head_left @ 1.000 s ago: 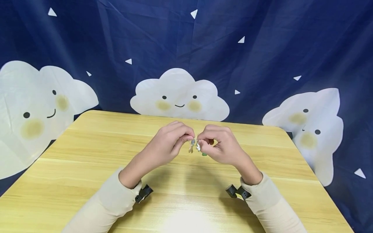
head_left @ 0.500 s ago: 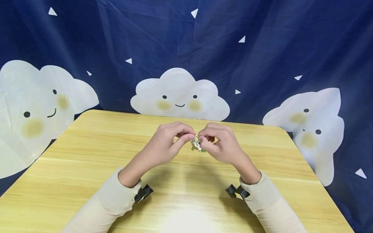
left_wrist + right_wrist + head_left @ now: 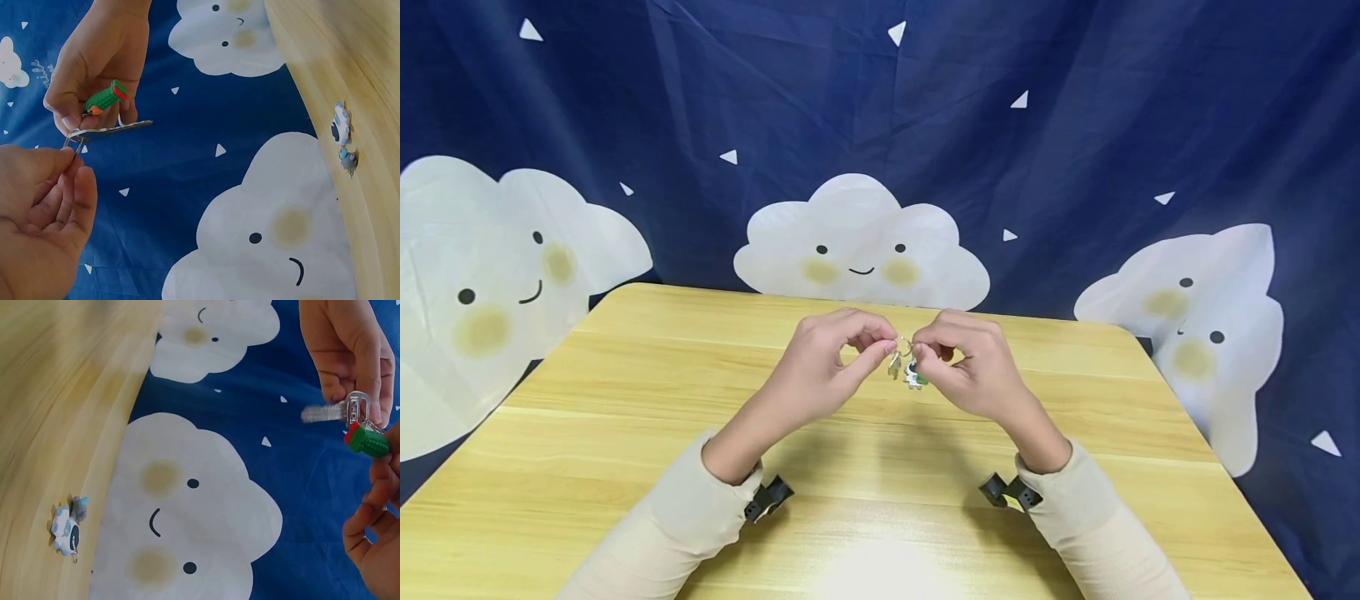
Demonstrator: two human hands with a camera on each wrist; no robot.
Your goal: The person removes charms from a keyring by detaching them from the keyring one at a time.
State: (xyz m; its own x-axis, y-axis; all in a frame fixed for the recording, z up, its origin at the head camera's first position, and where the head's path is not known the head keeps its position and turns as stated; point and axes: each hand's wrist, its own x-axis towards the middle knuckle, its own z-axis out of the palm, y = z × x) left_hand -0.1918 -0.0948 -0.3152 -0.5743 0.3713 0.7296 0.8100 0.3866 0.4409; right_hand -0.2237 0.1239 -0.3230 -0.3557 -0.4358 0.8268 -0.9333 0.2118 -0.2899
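Between the hands, a thin metal key ring (image 3: 904, 345) is pulled across the gap. My left hand (image 3: 831, 362) pinches one side of it with thumb and forefinger. A metal key (image 3: 894, 364) hangs just under those fingertips; the right wrist view has the key (image 3: 325, 412) blurred. My right hand (image 3: 970, 362) pinches the ring's other side. Beside its fingers is a small green ribbed charm (image 3: 369, 441) with a red end. Low in the left wrist view's right part, a white astronaut-like figure (image 3: 340, 124) and a grey figure (image 3: 348, 159) appear on the table.
The light wood table (image 3: 880, 467) lies beneath both forearms. Behind its far edge hangs a dark blue curtain (image 3: 1075, 150) with white cloud faces. Black wrist cameras sit at both cuffs, the left camera (image 3: 767, 498) and the right camera (image 3: 1009, 492).
Both hands have risen slightly, the left drawing a little to the left. The ring now shows in the wider gap between the fingertips, and the white figure below is more visible.
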